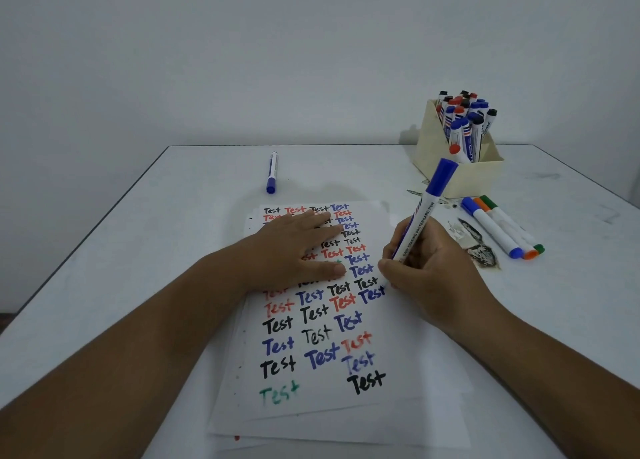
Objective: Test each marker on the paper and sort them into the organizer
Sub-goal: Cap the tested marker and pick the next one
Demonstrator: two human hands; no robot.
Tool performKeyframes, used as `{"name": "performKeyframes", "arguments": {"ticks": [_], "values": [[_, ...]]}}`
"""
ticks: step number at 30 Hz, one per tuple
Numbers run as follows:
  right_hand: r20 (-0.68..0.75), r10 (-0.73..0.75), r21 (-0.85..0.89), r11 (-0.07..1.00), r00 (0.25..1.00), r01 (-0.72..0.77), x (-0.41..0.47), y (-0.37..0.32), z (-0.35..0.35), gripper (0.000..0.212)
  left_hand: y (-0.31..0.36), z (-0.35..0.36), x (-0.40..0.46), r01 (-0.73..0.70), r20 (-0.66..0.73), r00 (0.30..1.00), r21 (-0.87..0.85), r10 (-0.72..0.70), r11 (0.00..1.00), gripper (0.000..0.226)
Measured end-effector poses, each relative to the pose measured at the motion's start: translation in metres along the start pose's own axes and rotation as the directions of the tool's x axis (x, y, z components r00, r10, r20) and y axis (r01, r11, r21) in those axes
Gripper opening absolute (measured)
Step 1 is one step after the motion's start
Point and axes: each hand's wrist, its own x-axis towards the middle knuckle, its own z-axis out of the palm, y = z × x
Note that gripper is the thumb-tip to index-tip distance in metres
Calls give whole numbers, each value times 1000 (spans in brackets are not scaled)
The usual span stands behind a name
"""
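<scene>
Head view: the right hand (424, 268) is gripping a blue marker (420, 216), tip at the paper (311, 406) beside its thumb. The left hand (294, 247) is pressing flat, steadying; keep strokes light.

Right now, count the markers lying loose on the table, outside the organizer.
4: a blue marker alone beyond the paper, and the blue, orange and green markers side by side beside the organizer.

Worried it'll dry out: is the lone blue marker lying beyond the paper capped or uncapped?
Capped. The blue-capped white marker lies flat on the white table, its blue cap covering the near end.
</scene>
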Motion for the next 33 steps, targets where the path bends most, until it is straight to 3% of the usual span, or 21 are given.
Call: {"name": "performKeyframes", "arguments": {"ticks": [6,8,10,12,14,16,18,22,26,33], "values": [[-58,-40,50,998,998,42,0,0,-4,27,0,0,-3,7,-49,999,-118,-13,993,84],[-64,-115,-71,991,991,111,1,-1,-8,25,0,0,-4,16,-104,994,-204,-37,979,79],[-53,-208,-312,933,977,182,5,-2,-11,34,0,-2,-4,1,-228,971,-301,-73,954,67],[-27,-267,-525,824,963,214,14,-3,-15,54,1,-4,-4,-39,-395,908,-402,-136,915,51],[53,-364,-746,604,930,280,26,-1,-18,61,1,-6,-7,-99,-550,807,-485,-216,869,43],[112,-461,-860,399,880,318,37,5,-20,51,-1,-10,-10,-165,-639,715,-550,-285,819,40],[126,-527,-892,310,841,328,46,3,-20,34,-1,-12,-14,-187,-672,684,-538,-284,822,39],[119,-626,-907,247,771,341,52,-1,-9,29,5,-12,-14,-133,-668,744,-196,-32,972,43],[73,-712,-887,274,699,373,48,1,5,29,9,-12,-7,-124,-657,733,127,177,984,37],[68,-712,-865,307,699,398,49,12,8,25,15,-12,-1,79,-379,924,68,-47,995,43]]}}
